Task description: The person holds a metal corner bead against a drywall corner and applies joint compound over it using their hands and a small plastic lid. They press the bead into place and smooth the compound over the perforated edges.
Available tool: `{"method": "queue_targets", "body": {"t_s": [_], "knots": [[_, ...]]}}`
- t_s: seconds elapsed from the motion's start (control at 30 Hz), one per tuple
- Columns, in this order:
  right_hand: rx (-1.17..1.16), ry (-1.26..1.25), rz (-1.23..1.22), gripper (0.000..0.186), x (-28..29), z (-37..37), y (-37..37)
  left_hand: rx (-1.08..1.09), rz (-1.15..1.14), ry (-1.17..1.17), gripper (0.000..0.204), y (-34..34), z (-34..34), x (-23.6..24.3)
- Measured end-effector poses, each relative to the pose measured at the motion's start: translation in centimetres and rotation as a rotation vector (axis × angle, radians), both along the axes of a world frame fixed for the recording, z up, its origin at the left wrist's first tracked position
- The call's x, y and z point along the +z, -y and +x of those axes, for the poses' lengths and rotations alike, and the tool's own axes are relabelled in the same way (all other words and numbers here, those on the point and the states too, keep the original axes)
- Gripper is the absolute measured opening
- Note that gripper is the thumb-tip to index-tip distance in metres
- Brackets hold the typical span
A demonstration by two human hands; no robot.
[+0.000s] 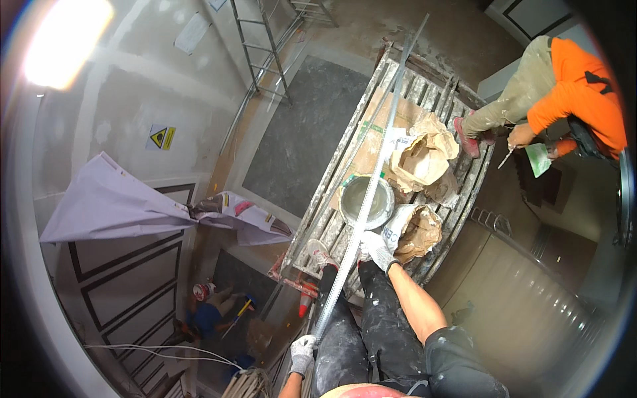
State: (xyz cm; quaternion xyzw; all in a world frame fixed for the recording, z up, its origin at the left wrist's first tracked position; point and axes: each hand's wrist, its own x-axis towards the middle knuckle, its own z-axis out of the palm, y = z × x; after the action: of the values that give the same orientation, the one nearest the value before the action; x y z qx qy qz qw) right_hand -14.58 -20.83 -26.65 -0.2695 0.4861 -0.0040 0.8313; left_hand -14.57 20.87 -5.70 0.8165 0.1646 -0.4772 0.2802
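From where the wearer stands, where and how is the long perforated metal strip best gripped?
Likely by its edges, from the near end: left hand at the near tip, right hand farther along, from the right side. The metal strip is long and narrow and, in this view, slants away across the bucket, so a spread grip should steady it best.

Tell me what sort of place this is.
Most likely an indoor construction or renovation site: there's a patchy, unfinished-looking wall, a ladder, and open paper sacks on a stained, slatted platform.
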Motion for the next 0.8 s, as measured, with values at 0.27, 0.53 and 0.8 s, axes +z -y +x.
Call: {"method": "queue_targets", "body": {"t_s": [0.27,0.53,0.8], "knots": [[-0.177,-0.117,-0.653,0.038,2.6,2.3,1.3,0.074,-0.151,-0.158,0.019,-2.5,2.9,-2.5],[-0.061,0.015,-1.057,0.043,22.1,9.7,2.3,-0.197,-0.226,-0.109,0.022,-5.3,9.4,-4.1],[0.384,-0.432,-0.96,0.033,9.4,-5.9,-12.0,-0.11,-0.153,-0.211,0.02,-4.6,12.8,-2.6]]}}
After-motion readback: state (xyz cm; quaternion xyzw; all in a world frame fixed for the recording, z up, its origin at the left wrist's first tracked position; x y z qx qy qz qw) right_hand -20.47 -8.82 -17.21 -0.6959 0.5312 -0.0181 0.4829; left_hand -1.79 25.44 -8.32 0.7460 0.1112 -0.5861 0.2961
